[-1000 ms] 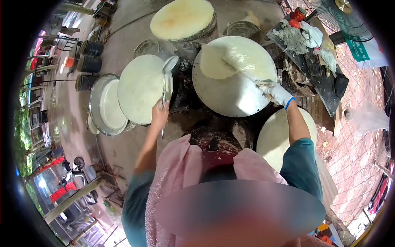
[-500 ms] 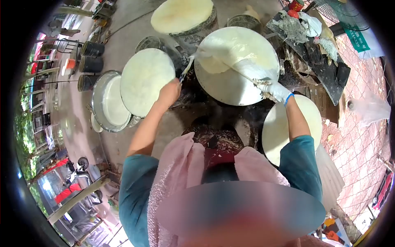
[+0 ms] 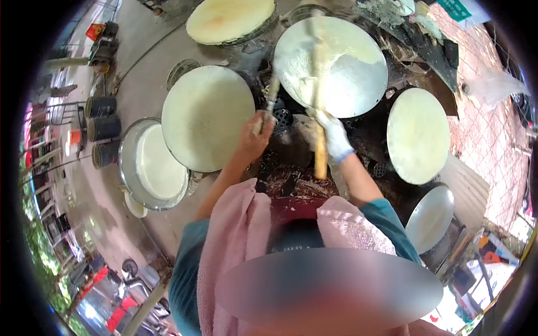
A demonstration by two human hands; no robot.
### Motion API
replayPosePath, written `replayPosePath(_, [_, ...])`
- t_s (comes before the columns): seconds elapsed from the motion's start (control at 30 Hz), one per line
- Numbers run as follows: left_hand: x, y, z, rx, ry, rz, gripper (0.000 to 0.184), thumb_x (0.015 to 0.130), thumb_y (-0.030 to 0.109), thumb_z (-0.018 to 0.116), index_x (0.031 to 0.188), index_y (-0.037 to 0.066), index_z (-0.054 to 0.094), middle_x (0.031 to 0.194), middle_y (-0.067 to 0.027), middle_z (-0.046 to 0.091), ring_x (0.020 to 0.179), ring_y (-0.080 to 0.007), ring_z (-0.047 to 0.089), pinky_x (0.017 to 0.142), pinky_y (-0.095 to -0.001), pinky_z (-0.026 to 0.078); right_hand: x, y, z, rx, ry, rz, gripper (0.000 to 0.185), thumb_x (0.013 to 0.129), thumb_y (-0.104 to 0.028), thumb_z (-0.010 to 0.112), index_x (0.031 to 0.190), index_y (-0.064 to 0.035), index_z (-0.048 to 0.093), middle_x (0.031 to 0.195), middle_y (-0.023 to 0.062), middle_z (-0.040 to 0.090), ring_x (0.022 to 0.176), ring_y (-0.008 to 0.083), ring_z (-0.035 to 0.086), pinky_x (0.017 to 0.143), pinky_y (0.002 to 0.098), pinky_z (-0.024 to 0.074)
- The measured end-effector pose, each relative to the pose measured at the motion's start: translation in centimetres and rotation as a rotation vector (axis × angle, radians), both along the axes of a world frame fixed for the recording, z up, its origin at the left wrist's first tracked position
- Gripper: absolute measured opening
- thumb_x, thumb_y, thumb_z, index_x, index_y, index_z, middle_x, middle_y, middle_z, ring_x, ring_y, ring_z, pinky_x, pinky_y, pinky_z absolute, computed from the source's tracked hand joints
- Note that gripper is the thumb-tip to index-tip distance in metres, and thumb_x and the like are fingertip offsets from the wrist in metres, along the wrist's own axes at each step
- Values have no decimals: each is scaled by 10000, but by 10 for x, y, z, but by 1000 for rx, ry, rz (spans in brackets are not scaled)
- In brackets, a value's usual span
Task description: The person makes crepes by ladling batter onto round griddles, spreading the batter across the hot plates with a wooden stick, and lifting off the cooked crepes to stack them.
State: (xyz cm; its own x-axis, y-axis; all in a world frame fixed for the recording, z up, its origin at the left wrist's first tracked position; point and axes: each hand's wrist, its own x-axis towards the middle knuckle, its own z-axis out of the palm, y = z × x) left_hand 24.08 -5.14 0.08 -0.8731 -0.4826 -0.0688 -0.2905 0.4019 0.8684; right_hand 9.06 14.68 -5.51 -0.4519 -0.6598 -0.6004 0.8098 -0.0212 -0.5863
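Observation:
My gloved right hand (image 3: 335, 136) is closed around a long wooden-handled tool (image 3: 320, 148). Its far end reaches over a round metal griddle (image 3: 354, 84) and is smeared by motion. Pale wet batter (image 3: 294, 61) coats the griddle's left and upper parts, with grey metal bare at lower right. My bare left hand (image 3: 258, 135) grips a slim stick-like tool (image 3: 273, 92), pointing up beside the griddle's left edge; its tip is blurred. Left of that hand lies a batter-coated round griddle (image 3: 207, 117).
A metal basin (image 3: 128, 147) of white batter stands at left. Other pale-coated rounds are at the top (image 3: 231, 21) and right (image 3: 418, 136). A bare metal pan (image 3: 430, 219) leans at lower right. Dark buckets (image 3: 102, 127) line the left, and wire fencing (image 3: 493, 134) borders the right.
My right hand has moved left and down, and its tool now stands more upright across the griddle. My left hand has shifted slightly right. The view has turned, bringing the lower-right pan into sight.

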Motion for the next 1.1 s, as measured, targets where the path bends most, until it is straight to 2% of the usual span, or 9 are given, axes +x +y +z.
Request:
replayPosePath(0.03, [12, -17, -4, 105, 13, 51, 280, 920, 171, 590, 1145, 5, 580, 920, -87, 649, 744, -152, 581, 658, -302, 450, 10, -33, -2, 24, 31, 23, 405, 933, -354, 576, 1133, -3, 605, 757, 58, 628, 554, 149, 553, 508, 318, 492])
replayPosePath(0.13, [48, -59, 0, -1347, 350, -128, 380, 908, 140, 581, 1251, -13, 516, 1062, -111, 638, 896, -165, 602, 769, -319, 473, 37, -106, -52, 627, 712, -53, 415, 943, -363, 533, 1075, 19, 622, 930, 183, 675, 839, 327, 635, 764, 393, 489])
replayPosePath(0.2, [90, -78, -46, -653, 207, -85, 369, 880, 109, 610, 1220, -12, 532, 1117, -120, 620, 989, -267, 594, 812, -375, 474, 47, -102, -47, 757, 744, -107, 395, 942, -363, 525, 1081, -7, 625, 976, 233, 656, 956, 381, 624, 816, 411, 473])
replayPosePath(0.27, [108, -81, -30, -1222, 224, -236, 402, 836, 66, 644, 1217, -5, 536, 1152, -154, 592, 1057, -358, 572, 857, -429, 471, 46, -72, -69, 901, 794, -164, 383, 946, -364, 527, 1036, -6, 629, 893, 207, 661, 863, 350, 635, 768, 403, 479])
replayPosePath(0.4, [149, -81, -68, -846, 84, -111, 418, 865, 89, 618, 1257, 7, 498, 1113, -159, 597, 996, -321, 587, 794, -393, 491, 22, -19, -73, 757, 483, -360, 353, 954, -348, 544, 937, -4, 620, 685, 57, 577, 612, 148, 518, 582, 331, 436])
replayPosePath(0.6, [130, -25, -2, 486, 6, 310, 185, 966, 149, 508, 1070, 3, 556, 915, -108, 619, 533, -135, 516, 451, -258, 404, 53, 5, -45, 1109, 1176, 283, 392, 950, -420, 469, 987, -42, 568, 830, 267, 633, 809, 451, 611, 695, 543, 470])
replayPosePath(0.87, [79, 48, 36, 292, -54, 262, 230, 995, 181, 455, 817, 40, 489, 482, -19, 426, 334, -105, 353, 344, -262, 281, -46, 77, -6, 972, 954, 167, 446, 947, -431, 480, 988, -5, 606, 868, 252, 649, 847, 447, 622, 742, 489, 497])
replayPosePath(0.97, [68, 82, 55, 329, -37, 298, 208, 999, 192, 470, 915, 9, 523, 513, -15, 393, 343, -106, 306, 337, -260, 257, -15, 110, -34, 935, 1266, 577, 397, 954, -401, 454, 1035, -33, 580, 833, 248, 649, 819, 431, 634, 741, 512, 497])
replayPosePath(1.1, [72, 95, 43, 285, -74, 334, 187, 1001, 172, 464, 891, 28, 507, 529, -13, 394, 351, -109, 321, 340, -264, 260, -65, 147, -28, 1104, 1332, 316, 357, 946, -375, 489, 892, -28, 549, 779, 241, 645, 719, 422, 638, 615, 514, 500])
